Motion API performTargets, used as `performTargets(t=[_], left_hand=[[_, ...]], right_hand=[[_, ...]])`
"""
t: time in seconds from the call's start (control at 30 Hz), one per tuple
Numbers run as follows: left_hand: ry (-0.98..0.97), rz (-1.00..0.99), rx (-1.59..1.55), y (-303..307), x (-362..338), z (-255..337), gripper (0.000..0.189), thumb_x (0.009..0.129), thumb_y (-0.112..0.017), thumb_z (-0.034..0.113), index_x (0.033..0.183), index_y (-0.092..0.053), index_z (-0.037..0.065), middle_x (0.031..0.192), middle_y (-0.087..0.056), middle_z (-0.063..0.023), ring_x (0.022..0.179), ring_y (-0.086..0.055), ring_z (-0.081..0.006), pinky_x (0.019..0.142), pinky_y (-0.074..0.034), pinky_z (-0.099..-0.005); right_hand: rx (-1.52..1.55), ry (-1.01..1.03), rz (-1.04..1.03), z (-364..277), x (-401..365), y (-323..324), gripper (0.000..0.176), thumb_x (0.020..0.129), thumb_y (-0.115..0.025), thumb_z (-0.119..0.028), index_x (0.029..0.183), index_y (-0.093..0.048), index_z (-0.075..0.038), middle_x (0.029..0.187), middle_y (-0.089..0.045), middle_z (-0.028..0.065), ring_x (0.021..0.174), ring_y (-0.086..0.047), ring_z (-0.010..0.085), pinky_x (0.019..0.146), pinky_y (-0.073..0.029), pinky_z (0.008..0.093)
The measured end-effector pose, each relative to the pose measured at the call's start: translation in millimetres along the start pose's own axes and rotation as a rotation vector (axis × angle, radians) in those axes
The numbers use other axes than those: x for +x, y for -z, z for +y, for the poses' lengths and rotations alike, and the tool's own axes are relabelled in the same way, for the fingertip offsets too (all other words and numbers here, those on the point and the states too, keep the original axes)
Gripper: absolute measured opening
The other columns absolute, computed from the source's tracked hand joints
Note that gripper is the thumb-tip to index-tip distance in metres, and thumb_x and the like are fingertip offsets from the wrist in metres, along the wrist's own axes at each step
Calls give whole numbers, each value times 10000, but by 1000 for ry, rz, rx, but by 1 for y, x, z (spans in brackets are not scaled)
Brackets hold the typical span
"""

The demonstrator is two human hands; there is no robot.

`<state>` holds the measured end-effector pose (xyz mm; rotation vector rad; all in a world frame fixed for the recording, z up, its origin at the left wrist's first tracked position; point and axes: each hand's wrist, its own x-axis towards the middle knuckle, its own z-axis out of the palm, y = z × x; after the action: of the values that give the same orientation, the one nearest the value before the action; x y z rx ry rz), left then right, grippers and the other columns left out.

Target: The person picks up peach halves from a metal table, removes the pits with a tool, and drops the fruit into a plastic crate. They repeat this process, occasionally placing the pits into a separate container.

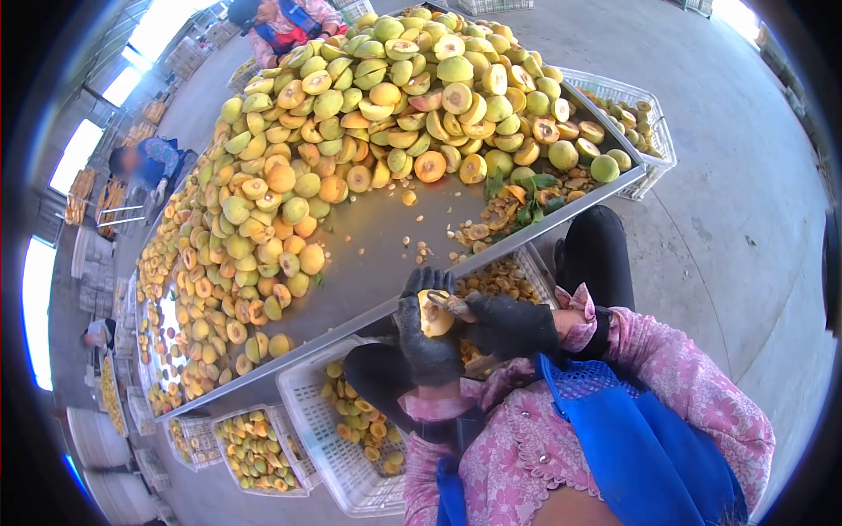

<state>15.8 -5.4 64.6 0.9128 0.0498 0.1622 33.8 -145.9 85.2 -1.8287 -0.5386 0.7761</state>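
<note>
My left hand [424,344], in a dark glove, is closed around a yellow peach half [435,321] with its cut face showing. In my dark-gloved right hand [510,324] is a small metal pitting tool [453,305], its tip against the cut face of the fruit. The exact shape of that tip is hard to make out. Both hands are over my lap, just in front of the metal table's rim [351,329]. A large heap of halved peaches [368,105] covers much of the table.
Peach scraps and leaves [517,206] lie at the table's right corner. Beside my legs stands a white crate [303,394] holding peach halves; another crate [662,158] sits beyond the right corner. A crate of scraps [526,267] is under the edge. Other people [294,22] [153,162] work across the table.
</note>
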Motion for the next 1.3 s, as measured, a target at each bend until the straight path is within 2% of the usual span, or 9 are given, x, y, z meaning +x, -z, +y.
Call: performTargets(t=[0.13, 0.4, 0.47, 0.7, 0.9, 0.97, 1.07, 1.17, 1.3], left_hand=[[-168, -66, 411, -8, -6, 0, 429, 914, -347, 69, 1322, -302, -55, 1310, -403, -215, 1206, -421, -309, 1061, -296, -418], [-93, 45, 69, 1, -5, -20, 439, 918, -362, 105, 1319, -308, -66, 1319, -391, -216, 1215, -407, -328, 1063, -293, -422], [-78, 57, 5, 7, -5, -23, 438, 922, -360, 114, 1317, -309, -69, 1316, -392, -217, 1209, -413, -328, 1061, -297, -423], [77, 47, -70, 15, -5, -11, 384, 921, -374, 101, 1247, -375, -103, 1231, -466, -216, 1131, -483, -313, 1023, -360, -427], [166, -181, 352, 56, -12, -30, 345, 910, -375, 82, 1209, -435, -79, 1165, -525, -216, 1079, -530, -305, 972, -420, -440], [186, -145, 221, 55, -16, -33, 336, 905, -381, 69, 1205, -441, -70, 1153, -533, -211, 1075, -535, -298, 963, -429, -440], [86, -157, 433, 60, -16, -37, 335, 891, -389, 43, 1205, -445, -59, 1155, -536, -192, 1082, -535, -295, 959, -434, -435], [332, -39, -309, 72, -17, -42, 342, 872, -434, 29, 1204, -450, -53, 1150, -547, -168, 1083, -540, -274, 965, -431, -406], [149, -53, 277, 65, -25, -43, 375, 866, -466, 66, 1221, -432, -50, 1161, -538, -180, 1064, -548, -279, 965, -431, -400]], right_hand=[[-185, 168, 98, 5, -2, -4, 281, 824, -526, -160, 1051, -496, 2, 811, -573, 220, 734, -583, 377, 638, -453, 420], [-140, 354, 162, 9, -4, -14, 269, 844, -515, -154, 1065, -485, -3, 862, -562, 186, 774, -569, 350, 679, -445, 408], [-11, -63, 67, -5, -9, -13, 247, 862, -503, -162, 1062, -499, -17, 849, -563, 155, 765, -568, 308, 677, -445, 384], [438, -149, -33, -11, -11, -11, 194, 876, -488, -163, 1026, -547, -55, 801, -582, 126, 664, -581, 240, 616, -463, 357], [-127, 361, 28, 77, 21, -41, 246, 924, -483, -283, 1067, -529, -88, 642, -524, 12, 507, -491, 95, 435, -384, 245], [141, -224, -270, 27, 5, -12, 313, 798, -528, -149, 1092, -539, -41, 784, -619, 169, 668, -627, 305, 603, -484, 387], [-166, -159, -277, 10, -1, -4, 315, 778, -534, -152, 1074, -543, -43, 796, -620, 171, 683, -628, 322, 603, -486, 404], [-249, -189, -202, 24, 3, -13, 305, 756, -536, -158, 1038, -552, -44, 765, -613, 172, 668, -618, 344, 587, -481, 422], [-174, 29, -145, 34, -2, -24, 246, 741, -541, -169, 950, -578, -44, 724, -610, 172, 648, -615, 341, 572, -482, 421]])
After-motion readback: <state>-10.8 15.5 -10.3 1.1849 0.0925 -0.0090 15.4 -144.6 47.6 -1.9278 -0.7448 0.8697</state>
